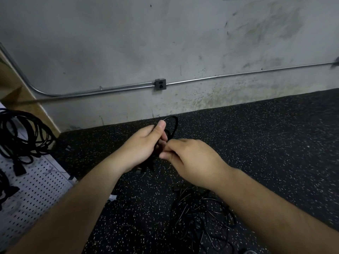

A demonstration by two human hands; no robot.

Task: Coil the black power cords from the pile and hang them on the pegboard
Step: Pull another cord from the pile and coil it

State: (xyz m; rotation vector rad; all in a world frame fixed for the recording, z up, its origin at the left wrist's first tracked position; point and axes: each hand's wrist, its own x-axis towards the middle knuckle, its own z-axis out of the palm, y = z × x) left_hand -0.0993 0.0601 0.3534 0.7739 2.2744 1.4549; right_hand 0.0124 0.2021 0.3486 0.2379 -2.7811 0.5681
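Observation:
My left hand [145, 146] grips a small coil of black power cord [173, 126] in front of me, thumb on top, with loops sticking out above the fingers. My right hand [190, 158] pinches part of the same cord just right of the left hand's fingers. A tangled pile of black cords [200, 215] lies on the floor below my right forearm. The white pegboard [36, 187] stands at the left edge, with coiled black cords [23, 134] hanging on it.
Black speckled rubber flooring [275, 143] runs up to a grey concrete wall [165, 43]. A metal conduit with an outlet box [160, 84] runs along the wall. A wooden panel [16, 88] leans at the far left, above the pegboard.

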